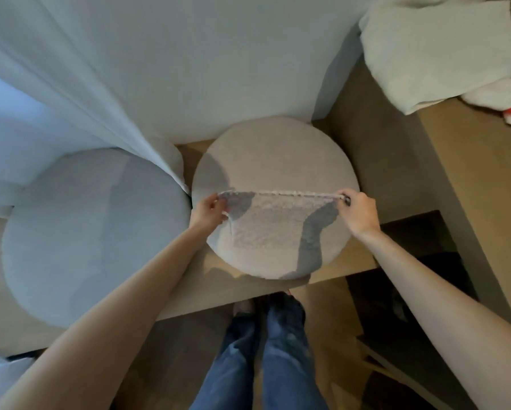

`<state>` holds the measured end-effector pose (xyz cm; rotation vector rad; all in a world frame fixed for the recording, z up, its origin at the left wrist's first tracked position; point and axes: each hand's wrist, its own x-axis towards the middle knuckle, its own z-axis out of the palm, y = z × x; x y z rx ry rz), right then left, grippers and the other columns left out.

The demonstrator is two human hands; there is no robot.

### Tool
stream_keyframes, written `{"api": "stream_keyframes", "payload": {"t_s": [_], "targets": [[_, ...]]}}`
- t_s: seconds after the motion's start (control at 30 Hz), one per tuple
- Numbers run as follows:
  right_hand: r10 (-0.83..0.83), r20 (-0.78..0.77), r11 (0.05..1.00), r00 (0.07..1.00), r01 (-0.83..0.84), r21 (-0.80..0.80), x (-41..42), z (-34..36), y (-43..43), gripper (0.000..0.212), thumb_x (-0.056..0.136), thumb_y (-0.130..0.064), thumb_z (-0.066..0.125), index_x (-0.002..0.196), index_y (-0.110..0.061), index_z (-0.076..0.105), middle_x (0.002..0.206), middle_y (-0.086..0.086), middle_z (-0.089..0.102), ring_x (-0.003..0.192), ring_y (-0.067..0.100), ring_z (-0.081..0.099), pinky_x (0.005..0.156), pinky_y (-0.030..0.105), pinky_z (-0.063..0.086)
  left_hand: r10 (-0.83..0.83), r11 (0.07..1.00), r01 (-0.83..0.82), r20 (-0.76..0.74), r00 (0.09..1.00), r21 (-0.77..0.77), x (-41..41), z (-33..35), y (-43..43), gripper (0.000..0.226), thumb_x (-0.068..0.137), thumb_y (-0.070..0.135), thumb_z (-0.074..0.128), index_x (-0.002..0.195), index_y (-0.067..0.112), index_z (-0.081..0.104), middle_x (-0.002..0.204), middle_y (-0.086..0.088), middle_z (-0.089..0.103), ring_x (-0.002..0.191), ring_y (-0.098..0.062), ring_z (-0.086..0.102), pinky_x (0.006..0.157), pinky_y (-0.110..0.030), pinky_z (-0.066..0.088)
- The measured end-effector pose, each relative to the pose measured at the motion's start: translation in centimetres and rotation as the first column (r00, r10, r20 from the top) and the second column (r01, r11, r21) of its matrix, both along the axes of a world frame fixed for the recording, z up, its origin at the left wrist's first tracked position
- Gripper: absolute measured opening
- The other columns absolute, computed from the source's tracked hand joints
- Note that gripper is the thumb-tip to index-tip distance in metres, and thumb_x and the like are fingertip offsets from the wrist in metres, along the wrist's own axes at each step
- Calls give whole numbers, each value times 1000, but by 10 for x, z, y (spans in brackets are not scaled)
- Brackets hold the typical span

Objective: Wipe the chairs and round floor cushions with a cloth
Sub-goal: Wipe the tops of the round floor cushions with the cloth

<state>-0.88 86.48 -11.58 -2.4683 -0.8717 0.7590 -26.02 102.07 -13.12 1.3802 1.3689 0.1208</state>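
Fingers (218, 202) of both hands pinch a cloth (266, 223) taut, nine to three o'clock, spreading it over a round cushion (272, 161).

cloth (273, 223): pale, stretched flat | over round grey cushion (273, 155) | second cushion (80, 232) left

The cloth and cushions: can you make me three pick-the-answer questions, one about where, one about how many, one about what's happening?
1. Where is the cloth?
A. over the right cushion
B. on the floor
C. on the curtain

2. How many round cushions show?
A. one
B. two
C. four

3. How is the cloth held?
A. crumpled in one fist
B. stretched between both hands
C. dropped

Answers: 1 A, it hangs above that cushion. 2 B, the left cushion sits beside it. 3 B, the left hand and right hand each pinch a top corner.
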Motion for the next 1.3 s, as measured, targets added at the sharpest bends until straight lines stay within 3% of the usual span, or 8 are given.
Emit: {"api": "stream_keyframes", "payload": {"t_s": [0.17,0.43,0.5,0.67,0.83,1.0,1.13,1.3], "targets": [[-4,3,1000,1000,4,-11,14,-38,26,22,97,-5,48,112,-3,64,105,18,67,98,31,62,77,31,43,63,998,-63,3,998,-14,21,-35,18,20,101,11,40,108,11,59,104,-3,60,81,-13,58,61,-17,44],[160,-254,972,954,-197,-130,17,-128,-8,33,98,-6,45,127,-15,56,132,5,57,95,12,59,78,14,41,65,980,-79,-78,995,-184,27,-113,4,42,98,3,35,133,15,54,138,-5,48,125,-22,46,90,-32,43],[199,-307,952,931,-258,-165,23,-146,-11,37,100,-7,41,135,-14,50,144,2,46,119,15,52,98,19,37,41,983,-60,-109,993,-174,29,-130,-3,42,98,3,34,133,14,55,142,-6,48,130,-24,43,101,-36,42],[174,-159,970,972,-198,-143,34,-180,-15,35,100,-15,44,134,-16,51,137,2,50,122,17,49,92,21,35,47,993,-73,-246,968,-96,26,-160,-14,42,91,1,39,117,19,67,129,-6,59,88,-18,60,70,-16,46],[-180,-143,983,973,173,-59,31,-198,4,38,92,-26,60,126,-12,53,123,6,55,110,21,55,96,38,47,255,967,-251,-181,950,46,27,-173,-19,24,94,15,53,118,17,58,129,-5,51,114,-22,53,89,-30,45],[-399,-308,917,864,375,-136,26,-198,29,34,88,-32,65,113,-16,51,90,-9,58,82,12,59,68,25,47,371,926,-377,-161,915,-10,33,-183,-18,59,87,30,68,137,15,40,115,-2,54,107,-18,52,93,-32,47],[-327,-325,932,887,360,45,19,-174,41,25,90,-21,62,112,-17,50,85,-7,58,62,0,56,59,31,51,390,913,-400,-115,914,-81,38,-191,-16,43,88,26,67,124,11,49,93,5,56,81,-6,55,61,-11,43],[22,-409,937,912,124,327,-34,-136,71,21,91,-16,62,104,-25,48,77,-8,57,58,-3,54,51,18,47,336,933,-342,-68,939,-115,34,-192,-18,11,96,27,55,89,18,56,78,6,52,69,-5,49,57,-9,40]]}}
